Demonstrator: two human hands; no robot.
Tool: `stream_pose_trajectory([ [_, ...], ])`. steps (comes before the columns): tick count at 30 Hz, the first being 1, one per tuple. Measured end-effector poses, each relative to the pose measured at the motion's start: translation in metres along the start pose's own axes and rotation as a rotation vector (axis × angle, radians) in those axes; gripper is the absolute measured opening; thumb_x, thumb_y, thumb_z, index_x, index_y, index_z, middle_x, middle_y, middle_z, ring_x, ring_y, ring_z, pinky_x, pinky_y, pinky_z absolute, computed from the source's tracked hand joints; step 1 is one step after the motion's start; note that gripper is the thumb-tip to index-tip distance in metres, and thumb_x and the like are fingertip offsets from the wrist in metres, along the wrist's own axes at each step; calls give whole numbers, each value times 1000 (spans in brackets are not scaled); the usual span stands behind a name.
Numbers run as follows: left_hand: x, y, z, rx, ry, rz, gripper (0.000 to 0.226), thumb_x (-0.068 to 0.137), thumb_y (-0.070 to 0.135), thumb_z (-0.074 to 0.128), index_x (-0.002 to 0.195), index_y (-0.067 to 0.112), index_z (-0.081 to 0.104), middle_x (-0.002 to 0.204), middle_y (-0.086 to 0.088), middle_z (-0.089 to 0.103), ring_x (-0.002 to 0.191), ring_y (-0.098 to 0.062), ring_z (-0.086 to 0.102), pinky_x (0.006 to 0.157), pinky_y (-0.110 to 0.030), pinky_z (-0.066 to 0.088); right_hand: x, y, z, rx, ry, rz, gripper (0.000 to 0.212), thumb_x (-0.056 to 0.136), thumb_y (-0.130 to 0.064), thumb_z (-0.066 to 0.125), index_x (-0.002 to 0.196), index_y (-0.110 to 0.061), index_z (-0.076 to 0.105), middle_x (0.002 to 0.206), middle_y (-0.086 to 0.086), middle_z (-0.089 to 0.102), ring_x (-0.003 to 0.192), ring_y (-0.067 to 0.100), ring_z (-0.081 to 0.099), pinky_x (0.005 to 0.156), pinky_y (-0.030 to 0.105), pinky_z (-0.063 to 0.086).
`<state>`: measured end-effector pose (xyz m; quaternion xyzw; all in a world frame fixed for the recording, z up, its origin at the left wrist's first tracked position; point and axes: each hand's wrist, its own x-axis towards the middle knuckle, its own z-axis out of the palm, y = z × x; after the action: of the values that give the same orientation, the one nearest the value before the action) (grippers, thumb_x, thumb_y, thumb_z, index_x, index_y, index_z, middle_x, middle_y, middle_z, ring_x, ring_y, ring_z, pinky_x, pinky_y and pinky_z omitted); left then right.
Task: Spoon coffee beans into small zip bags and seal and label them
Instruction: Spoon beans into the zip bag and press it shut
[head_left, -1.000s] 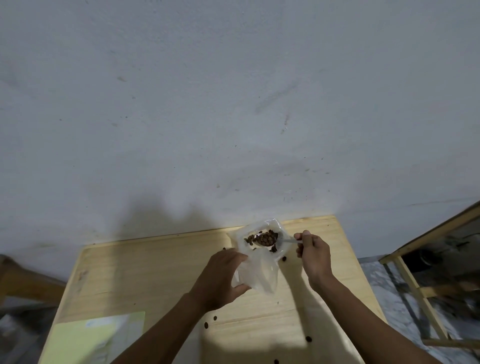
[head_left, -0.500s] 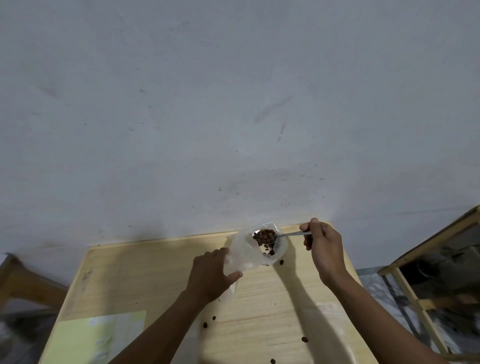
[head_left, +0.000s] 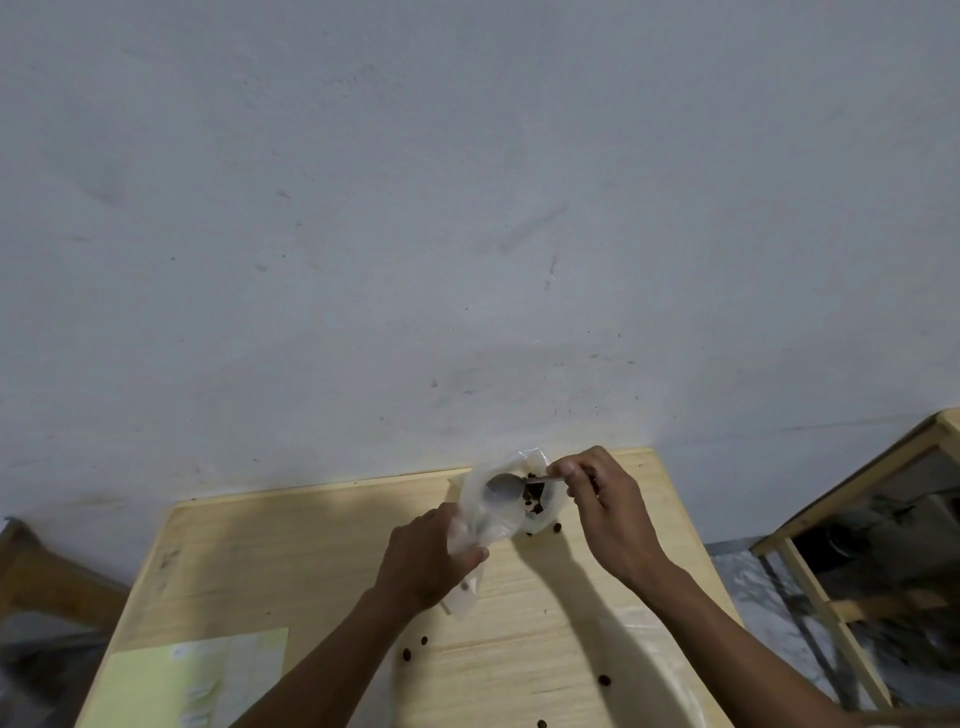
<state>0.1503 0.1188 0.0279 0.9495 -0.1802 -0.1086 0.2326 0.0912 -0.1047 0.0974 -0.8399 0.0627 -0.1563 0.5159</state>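
The spoon (head_left: 503, 488) is pinched by the right fingers (head_left: 566, 475), bowl leftward inside the bag (head_left: 511, 506) gripped by the left fingers (head_left: 470, 556).

L hand (head_left: 423, 564), R hand (head_left: 605, 512) — both gripping

Single head view, angled forward-down, close above table (head_left: 291, 545), mostly wall (head_left: 467, 208).

Spoon (head_left: 503, 487) seemingly inside bag (head_left: 511, 501)
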Motion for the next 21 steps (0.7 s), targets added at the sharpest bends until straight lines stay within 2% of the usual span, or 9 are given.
stream_pose_trajectory([
  [5, -2, -12, 0, -14, -37, -5, 57, 77, 60, 61, 123, 29, 51, 113, 11, 59, 95, -13, 60, 84, -31, 46, 1, 19, -6, 93, 206, 169, 24, 103, -27, 44, 92, -32, 64, 97, -4, 66, 87, 13, 62, 77, 26, 47],
  [9, 2, -16, 3, 16, -56, 132, 64, 69, 65, 57, 120, 28, 52, 124, 13, 54, 100, -10, 55, 86, -29, 44, -6, 47, 6, 49, 256, 254, 24, 103, -24, 43, 96, -37, 62, 104, -3, 62, 89, 20, 63, 80, 31, 49],
  [12, 9, -15, 6, 32, -48, 247, 65, 70, 63, 61, 124, 30, 52, 142, 18, 43, 120, -11, 48, 97, -30, 39, -9, 63, 20, 17, 236, 289, 24, 104, -20, 42, 103, -31, 64, 104, -1, 59, 87, 20, 64, 82, 32, 51],
  [15, 19, -9, 6, 37, -80, 337, 64, 70, 63, 61, 125, 31, 53, 153, 20, 29, 135, -9, 37, 106, -32, 35, -9, 76, 33, -35, 243, 264, 27, 103, -16, 42, 111, -23, 67, 98, -11, 57, 89, 22, 62, 84, 35, 50],
  [18, 31, -3, 6, 32, -130, 370, 68, 71, 61, 63, 129, 28, 53, 156, 15, 27, 139, -10, 34, 111, -33, 34, -10, 84, 43, -61, 276, 259, 29, 103, -14, 41, 115, -17, 67, 95, -14, 55, 91, 23, 60, 84, 33, 48],
  [21, 39, 1, 8, -30, -188, 355, 67, 75, 48, 73, 132, 21, 52, 154, 9, 32, 136, -11, 39, 109, -28, 36, -14, 94, 52, 19, 321, 358, 27, 104, -19, 41, 111, -21, 66, 99, -9, 59, 89, 23, 63, 83, 39, 52],
])
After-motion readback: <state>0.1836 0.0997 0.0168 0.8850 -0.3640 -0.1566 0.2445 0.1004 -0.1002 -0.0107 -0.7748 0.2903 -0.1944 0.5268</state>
